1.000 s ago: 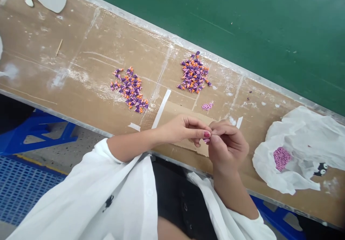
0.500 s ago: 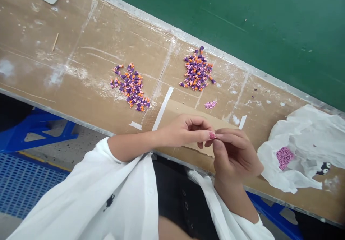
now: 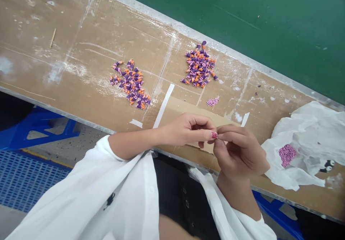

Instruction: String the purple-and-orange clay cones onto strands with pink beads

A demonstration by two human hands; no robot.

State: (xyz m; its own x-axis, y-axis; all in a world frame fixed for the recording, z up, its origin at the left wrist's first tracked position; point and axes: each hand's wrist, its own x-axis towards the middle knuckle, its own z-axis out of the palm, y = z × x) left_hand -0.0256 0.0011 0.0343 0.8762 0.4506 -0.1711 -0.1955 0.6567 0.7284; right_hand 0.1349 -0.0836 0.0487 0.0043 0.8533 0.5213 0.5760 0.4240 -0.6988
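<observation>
One bare left grip (image 3: 195, 129) and one bare right grip (image 3: 241, 152) meet fingertip to fingertip, as I follow them remotely through the head camera. In each, thumb and fingers are drawn in toward the shared meeting point; whether either is clamped on a small piece I cannot tell, since the fingertips cover that spot. Beneath both lies a flat tan cardboard sheet (image 3: 183, 107) on a brown, white-smeared table (image 3: 91, 92). Long white tape strip (image 3: 163, 106): beyond the left grip, along the sheet's left side. Short white tape piece (image 3: 245, 119): just beyond the right grip. Near and directly beyond the meeting fingertips is a loose patch of tiny pink-purple grains (image 3: 212, 102). Farther beyond, slightly left, I observe a heap of small purple cones with orange and pink parts (image 3: 199, 65); a second heap of like cones (image 3: 133, 85) lies left of and beyond the left grip. Just right of the right grip, a crumpled translucent white sheet (image 3: 304, 125) bears a denser pile of pink-purple grains (image 3: 287, 155). Well left of the left grip: a thin pale stick (image 3: 53, 38). Farthest beyond: a flat green surface (image 3: 269, 17).
</observation>
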